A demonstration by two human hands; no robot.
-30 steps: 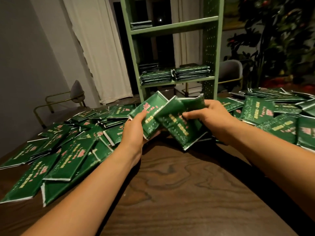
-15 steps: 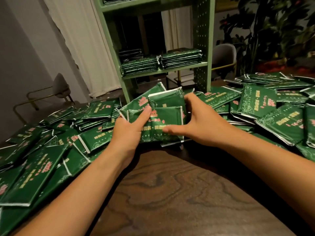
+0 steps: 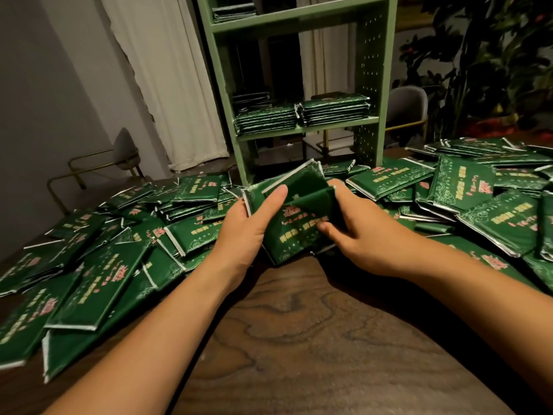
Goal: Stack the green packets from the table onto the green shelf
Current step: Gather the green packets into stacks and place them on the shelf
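Dark wood-grain table (image 3: 299, 339): left hand (image 3: 242, 232) and right hand (image 3: 368, 235) both grasp 1 bundle of glossy green foil packets (image 3: 296, 223), gathering step; next, likely squaring and carrying to the pale-green metal shelf (image 3: 305, 128) beyond the grip.

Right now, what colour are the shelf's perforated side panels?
Pale green, like the rest of the shelf; head view.

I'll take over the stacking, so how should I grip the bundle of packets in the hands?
Take the bundle of packets by its two short ends, one hand from each side, thumbs on top as the left hand and right hand do; the packets are flat, slippery and fanned.
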